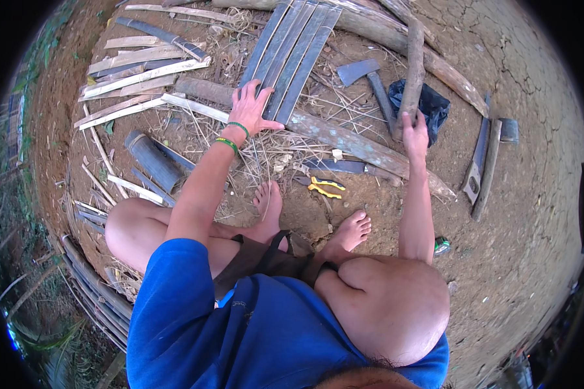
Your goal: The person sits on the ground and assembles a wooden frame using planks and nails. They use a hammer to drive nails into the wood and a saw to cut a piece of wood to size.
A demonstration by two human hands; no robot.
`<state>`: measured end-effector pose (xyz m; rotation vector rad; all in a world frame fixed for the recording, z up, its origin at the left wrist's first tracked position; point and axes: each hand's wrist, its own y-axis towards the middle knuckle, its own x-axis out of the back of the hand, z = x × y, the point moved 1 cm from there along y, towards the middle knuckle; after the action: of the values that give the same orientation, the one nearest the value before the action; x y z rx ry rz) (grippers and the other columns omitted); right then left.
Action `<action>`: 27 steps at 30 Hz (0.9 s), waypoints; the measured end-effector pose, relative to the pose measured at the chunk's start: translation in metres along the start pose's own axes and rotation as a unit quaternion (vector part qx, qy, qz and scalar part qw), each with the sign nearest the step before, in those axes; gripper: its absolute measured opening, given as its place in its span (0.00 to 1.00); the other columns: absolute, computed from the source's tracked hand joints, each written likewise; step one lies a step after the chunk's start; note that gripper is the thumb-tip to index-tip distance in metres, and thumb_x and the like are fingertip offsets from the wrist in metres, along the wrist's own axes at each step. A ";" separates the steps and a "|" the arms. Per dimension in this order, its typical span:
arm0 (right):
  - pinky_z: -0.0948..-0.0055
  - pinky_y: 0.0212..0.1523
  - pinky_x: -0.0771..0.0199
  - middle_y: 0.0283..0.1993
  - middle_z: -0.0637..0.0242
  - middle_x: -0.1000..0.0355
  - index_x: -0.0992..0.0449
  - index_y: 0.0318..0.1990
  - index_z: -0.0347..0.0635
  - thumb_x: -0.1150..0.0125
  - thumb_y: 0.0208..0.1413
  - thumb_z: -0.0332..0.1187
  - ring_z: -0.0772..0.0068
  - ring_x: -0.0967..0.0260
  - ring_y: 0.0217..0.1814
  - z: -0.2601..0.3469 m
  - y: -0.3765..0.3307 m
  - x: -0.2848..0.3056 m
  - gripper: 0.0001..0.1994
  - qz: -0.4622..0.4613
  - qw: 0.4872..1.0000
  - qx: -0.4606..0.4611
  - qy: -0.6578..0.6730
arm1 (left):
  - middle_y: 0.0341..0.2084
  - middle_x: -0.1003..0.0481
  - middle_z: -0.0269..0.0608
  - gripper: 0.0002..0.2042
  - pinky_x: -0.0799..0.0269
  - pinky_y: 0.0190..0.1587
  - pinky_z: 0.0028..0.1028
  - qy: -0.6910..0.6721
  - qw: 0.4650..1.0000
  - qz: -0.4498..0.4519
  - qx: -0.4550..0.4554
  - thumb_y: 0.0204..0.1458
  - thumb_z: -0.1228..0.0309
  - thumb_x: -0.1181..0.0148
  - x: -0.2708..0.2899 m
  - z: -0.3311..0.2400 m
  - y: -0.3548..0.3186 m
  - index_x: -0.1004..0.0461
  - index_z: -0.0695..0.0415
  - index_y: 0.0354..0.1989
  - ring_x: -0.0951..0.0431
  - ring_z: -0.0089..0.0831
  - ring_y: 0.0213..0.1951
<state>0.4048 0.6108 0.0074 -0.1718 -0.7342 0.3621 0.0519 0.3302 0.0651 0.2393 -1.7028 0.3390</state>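
My left hand (254,111) lies with fingers spread on the near end of several dark split-bamboo slats (291,58), set side by side. Beneath their near end runs a log (344,139). At the right, my right hand (416,135) has its fingers closed around the near end of a thick wooden stick (413,71), which points away from me. Just left of that stick is a hatchet (363,72) with a dark handle. A black plastic bag (433,107) sits partly behind the stick. Yellow-handled pliers (326,187) rest on the ground before my feet.
Split bamboo strips (139,68) are piled at the left, near a cut bamboo tube (152,159). A machete (337,166) lies by the log. To the right are a handsaw (477,165) and a hammer (493,162). A green tape measure (441,246) is by my right knee.
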 end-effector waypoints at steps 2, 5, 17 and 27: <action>0.57 0.64 0.31 0.58 0.45 0.24 0.31 0.67 0.46 0.43 0.64 0.53 0.43 0.27 0.62 0.003 -0.006 0.015 0.30 -0.053 0.998 -0.016 -0.029 | 0.65 0.43 0.53 0.52 0.54 0.71 0.57 0.008 1.000 0.018 0.003 0.30 0.33 0.26 0.004 0.000 0.001 0.36 0.47 0.66 0.44 0.54 0.69; 0.59 0.65 0.33 0.60 0.44 0.26 0.30 0.67 0.42 0.48 0.67 0.53 0.45 0.29 0.64 -0.016 0.005 0.034 0.29 -0.086 0.996 -0.001 0.006 | 0.67 0.45 0.54 0.51 0.53 0.70 0.58 -0.009 1.000 -0.007 -0.023 0.34 0.33 0.27 0.002 -0.007 0.005 0.37 0.49 0.66 0.43 0.54 0.68; 0.79 0.22 0.43 0.30 0.76 0.30 0.28 0.63 0.35 0.32 0.61 0.44 0.87 0.41 0.24 0.009 -0.023 0.024 0.28 -0.044 0.963 -0.013 0.264 | 0.52 0.31 0.70 0.28 0.25 0.47 0.48 -0.228 0.961 -0.049 0.151 0.51 0.72 0.35 -0.025 -0.120 0.058 0.39 0.62 0.59 0.24 0.64 0.47; 0.56 0.58 0.27 0.50 0.44 0.21 0.29 0.63 0.34 0.31 0.56 0.49 0.46 0.23 0.54 -0.045 -0.009 0.068 0.34 -0.263 0.962 -0.055 -0.045 | 0.46 0.26 0.64 0.25 0.25 0.50 0.49 -0.376 0.920 -0.052 0.101 0.55 0.66 0.36 -0.030 -0.221 0.085 0.37 0.63 0.57 0.22 0.62 0.46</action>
<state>0.4849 0.6269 0.0194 -0.0600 -0.8593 -0.1791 0.2312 0.4868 0.0582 0.6764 -2.4013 0.3689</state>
